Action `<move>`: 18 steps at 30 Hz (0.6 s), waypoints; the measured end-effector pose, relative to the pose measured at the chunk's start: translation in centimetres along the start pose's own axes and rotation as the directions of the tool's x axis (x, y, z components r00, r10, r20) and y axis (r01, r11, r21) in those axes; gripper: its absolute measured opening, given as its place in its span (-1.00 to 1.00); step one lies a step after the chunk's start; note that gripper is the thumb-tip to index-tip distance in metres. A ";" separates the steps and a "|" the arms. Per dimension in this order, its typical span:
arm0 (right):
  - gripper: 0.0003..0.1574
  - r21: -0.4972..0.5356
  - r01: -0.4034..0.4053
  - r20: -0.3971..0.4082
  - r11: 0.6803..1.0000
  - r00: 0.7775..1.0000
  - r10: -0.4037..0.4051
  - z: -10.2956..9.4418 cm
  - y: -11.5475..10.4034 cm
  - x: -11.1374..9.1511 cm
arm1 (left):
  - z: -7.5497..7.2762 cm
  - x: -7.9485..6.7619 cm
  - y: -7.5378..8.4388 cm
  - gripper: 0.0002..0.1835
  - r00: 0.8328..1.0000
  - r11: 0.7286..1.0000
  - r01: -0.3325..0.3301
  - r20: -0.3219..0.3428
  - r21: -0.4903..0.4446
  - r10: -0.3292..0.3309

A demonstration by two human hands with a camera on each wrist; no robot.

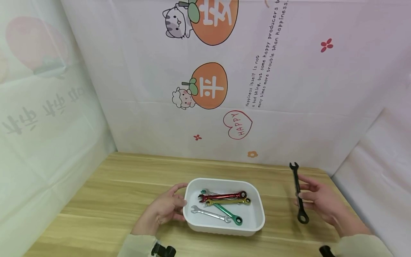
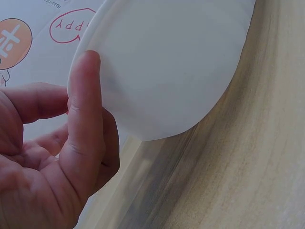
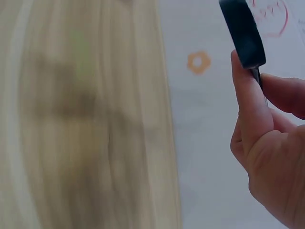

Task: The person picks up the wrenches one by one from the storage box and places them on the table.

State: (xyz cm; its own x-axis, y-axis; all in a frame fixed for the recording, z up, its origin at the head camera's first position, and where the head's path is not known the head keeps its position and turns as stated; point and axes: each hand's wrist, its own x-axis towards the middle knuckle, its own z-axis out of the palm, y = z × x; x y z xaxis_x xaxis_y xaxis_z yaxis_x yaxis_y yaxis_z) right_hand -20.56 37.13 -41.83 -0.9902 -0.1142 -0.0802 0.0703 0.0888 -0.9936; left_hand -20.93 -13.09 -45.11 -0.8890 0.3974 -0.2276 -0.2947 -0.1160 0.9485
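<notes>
My right hand [image 1: 321, 200] pinches a black combination wrench [image 1: 298, 192] near its middle. The wrench stands nearly upright, open end up and ring end down, over the right part of the table. In the right wrist view its dark ring end [image 3: 244, 36] shows up close beside the fingers. At the left end of a white plastic tub [image 1: 224, 232], my left hand [image 1: 168, 205] grips the rim and wall with thumb and fingers. Inside the tub lie a red wrench [image 1: 223, 196], a gold wrench [image 1: 228, 201], a green wrench [image 1: 229, 214] and a silver wrench [image 1: 210, 214], partly crossing.
The wooden table [image 1: 128, 192] carries the tub near its front middle. A white printed cloth [image 1: 144, 107] hangs behind the table, with more white cloth [image 1: 385, 160] along the right side and on the left.
</notes>
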 end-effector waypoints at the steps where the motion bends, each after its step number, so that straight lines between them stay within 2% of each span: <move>1: -0.02 -0.020 -0.007 -0.004 1.000 1.000 0.006 -0.7 0.2 -0.3 | 0.0 0.0 0.0 -0.24 1.000 1.000 0.000 -0.001 0.000 0.000; 5: -0.02 -0.144 -0.093 -0.056 0.985 0.995 0.085 -3.1 1.0 -1.7 | 0.0 0.0 -0.1 -0.23 1.000 1.000 0.001 -0.005 0.002 -0.001; 10: 0.00 -0.312 -0.200 -0.115 0.929 0.978 0.172 -5.1 2.1 -3.1 | 0.0 0.0 -0.1 -0.24 1.000 1.000 0.002 -0.004 0.006 -0.002; 15: -0.03 -0.387 -0.327 -0.153 0.862 0.945 0.290 -6.5 3.0 -3.7 | 0.0 0.0 -0.1 -0.23 1.000 1.000 -0.001 -0.001 0.000 0.001; 18: -0.02 -0.392 -0.357 -0.165 0.848 0.934 0.317 -6.8 3.6 -4.0 | 0.0 0.0 -0.1 -0.23 1.000 1.000 0.001 0.000 -0.004 -0.001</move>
State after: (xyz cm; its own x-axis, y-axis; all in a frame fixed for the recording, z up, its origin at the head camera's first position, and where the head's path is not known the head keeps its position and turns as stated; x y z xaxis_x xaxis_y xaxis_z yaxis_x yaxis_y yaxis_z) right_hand -17.18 44.66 -44.50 -0.9223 0.0852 -0.3769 0.3662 0.5037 -0.7824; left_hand -20.92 -13.11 -45.22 -0.8888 0.3972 -0.2285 -0.2969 -0.1194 0.9474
